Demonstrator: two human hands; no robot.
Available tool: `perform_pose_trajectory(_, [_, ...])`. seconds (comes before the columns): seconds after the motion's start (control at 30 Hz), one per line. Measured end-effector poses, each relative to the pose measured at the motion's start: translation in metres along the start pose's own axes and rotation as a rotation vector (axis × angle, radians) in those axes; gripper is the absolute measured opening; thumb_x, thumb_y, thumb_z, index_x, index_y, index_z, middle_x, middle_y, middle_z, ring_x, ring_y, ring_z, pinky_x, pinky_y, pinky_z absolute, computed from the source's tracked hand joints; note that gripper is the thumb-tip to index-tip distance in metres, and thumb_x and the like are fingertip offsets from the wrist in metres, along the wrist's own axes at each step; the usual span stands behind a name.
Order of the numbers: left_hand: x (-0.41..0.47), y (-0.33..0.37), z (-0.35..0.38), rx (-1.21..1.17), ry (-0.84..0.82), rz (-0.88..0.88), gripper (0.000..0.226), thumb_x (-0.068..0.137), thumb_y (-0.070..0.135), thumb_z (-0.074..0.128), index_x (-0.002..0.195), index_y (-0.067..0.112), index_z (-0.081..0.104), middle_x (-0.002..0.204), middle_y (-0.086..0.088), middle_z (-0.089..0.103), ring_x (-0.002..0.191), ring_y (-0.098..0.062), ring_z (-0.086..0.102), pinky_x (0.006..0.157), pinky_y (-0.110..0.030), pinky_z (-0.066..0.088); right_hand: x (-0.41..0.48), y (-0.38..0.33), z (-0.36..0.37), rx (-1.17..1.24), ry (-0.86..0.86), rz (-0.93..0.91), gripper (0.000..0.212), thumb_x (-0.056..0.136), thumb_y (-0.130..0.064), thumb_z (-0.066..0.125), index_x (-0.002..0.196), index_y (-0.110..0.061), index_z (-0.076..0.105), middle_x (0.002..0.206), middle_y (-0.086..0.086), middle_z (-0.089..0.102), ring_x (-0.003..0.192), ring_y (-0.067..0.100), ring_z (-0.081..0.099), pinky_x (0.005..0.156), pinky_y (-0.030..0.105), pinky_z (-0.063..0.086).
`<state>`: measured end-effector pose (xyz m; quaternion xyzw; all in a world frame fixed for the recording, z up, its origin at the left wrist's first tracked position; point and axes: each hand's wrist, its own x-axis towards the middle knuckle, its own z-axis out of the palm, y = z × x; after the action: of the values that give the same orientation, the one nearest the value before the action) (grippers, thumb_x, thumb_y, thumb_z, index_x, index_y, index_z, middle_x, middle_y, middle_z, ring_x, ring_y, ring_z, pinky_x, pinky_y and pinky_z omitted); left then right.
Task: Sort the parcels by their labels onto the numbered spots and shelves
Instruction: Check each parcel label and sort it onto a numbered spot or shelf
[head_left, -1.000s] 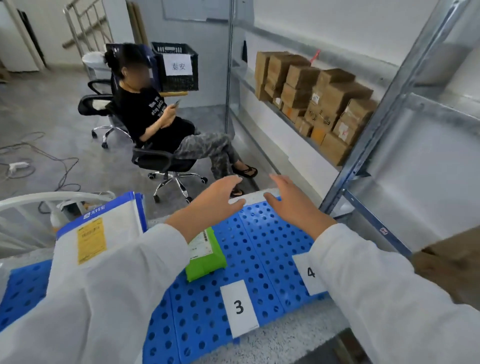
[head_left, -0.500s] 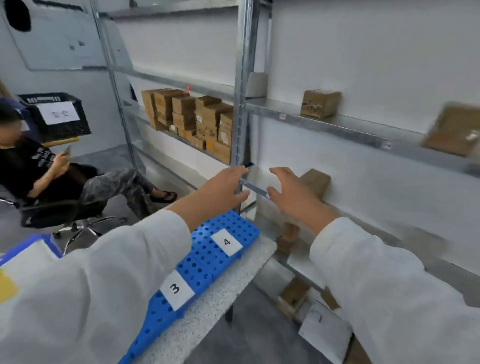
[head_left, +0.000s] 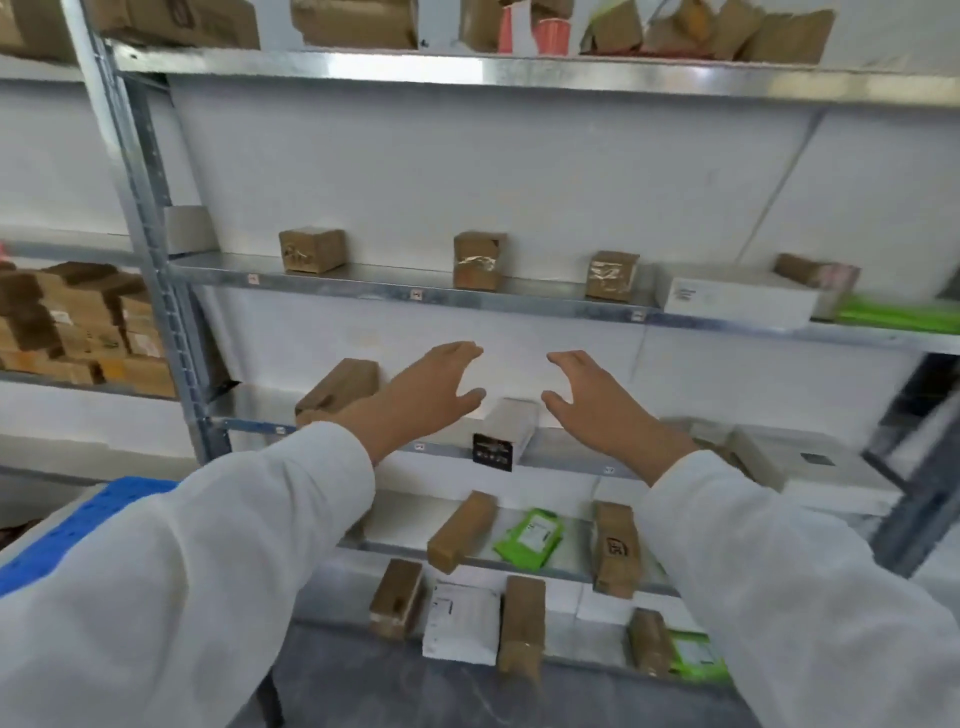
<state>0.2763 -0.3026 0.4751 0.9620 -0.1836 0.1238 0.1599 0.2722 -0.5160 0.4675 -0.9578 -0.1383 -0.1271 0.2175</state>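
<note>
Both my hands are raised in front of a metal shelf rack (head_left: 415, 296), palms facing each other, fingers relaxed and holding nothing. My left hand (head_left: 426, 395) and my right hand (head_left: 592, 410) hover either side of a small white box with a black label (head_left: 501, 439) on the middle shelf, without touching it. A brown box (head_left: 337, 387) lies left of my left hand. Three small brown boxes (head_left: 478, 260) stand spaced along the shelf above. Lower shelves hold brown boxes (head_left: 460, 530), a green pouch (head_left: 530, 538) and a white mailer (head_left: 460, 621).
The blue perforated sorting board (head_left: 78, 525) on the table shows at lower left. A neighbouring rack at far left holds stacked brown cartons (head_left: 78, 322). White flat boxes (head_left: 737, 301) and a green parcel (head_left: 898, 317) sit at the shelf's right. The top shelf carries more brown boxes.
My view has swung right from the blue numbered board and the seated person to face the shelf rack. Both hands stayed raised and empty, now in front of the middle shelf.
</note>
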Motion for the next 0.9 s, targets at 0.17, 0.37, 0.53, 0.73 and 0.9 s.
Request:
perform_pose_trajectory(0.17, [0.025,0.068,0.027,-0.070,-0.044,0.172,0.059,0.097,0.035,0.052,0.149,0.017,0.031,0.157,-0.001,0.030,0.143,-0.017,0.028,0.115,-0.028,0.021,-0.046,0.049,-0.051,-0.041,0.106,0.139,0.053,0.101,-0.025,0.046,0.149,-0.012,0.030,0.154,0.004,0.029,0.138,0.021,0.035,0.112,0.029,0.027])
perform_pose_trajectory(0.37, [0.060,0.138,0.056,-0.140,-0.083,0.330,0.058,0.098,0.036,0.052,0.149,0.017,0.032,0.156,0.000,0.031,0.142,-0.017,0.029,0.114,-0.028,0.022,-0.079,0.106,-0.083,-0.074,0.166,0.286,0.053,0.099,-0.026,0.049,0.147,-0.013,0.032,0.152,0.004,0.032,0.137,0.021,0.037,0.111,0.030,0.029])
perform_pose_trajectory(0.53, [0.111,0.191,0.079,-0.192,-0.107,0.446,0.057,0.098,0.036,0.052,0.148,0.017,0.033,0.155,-0.001,0.033,0.142,-0.017,0.030,0.114,-0.028,0.022,-0.087,0.160,-0.116,-0.119,0.219,0.403,0.054,0.099,-0.025,0.050,0.147,-0.010,0.032,0.151,0.007,0.033,0.136,0.022,0.038,0.110,0.030,0.029])
perform_pose_trajectory(0.73, [0.189,0.252,0.117,-0.239,-0.128,0.555,0.055,0.097,0.037,0.051,0.147,0.021,0.034,0.155,0.002,0.033,0.142,-0.016,0.030,0.114,-0.032,0.026,-0.087,0.234,-0.151,-0.184,0.245,0.553,0.055,0.100,-0.029,0.048,0.149,-0.013,0.030,0.154,0.003,0.029,0.135,0.021,0.040,0.109,0.030,0.030])
perform_pose_trajectory(0.9, [0.256,0.291,0.145,-0.283,-0.138,0.631,0.056,0.097,0.037,0.052,0.147,0.021,0.034,0.154,0.001,0.035,0.139,-0.017,0.034,0.112,-0.032,0.029,-0.062,0.296,-0.183,-0.249,0.255,0.614,0.056,0.098,-0.031,0.051,0.148,-0.016,0.032,0.153,0.003,0.032,0.137,0.021,0.038,0.113,0.035,0.033])
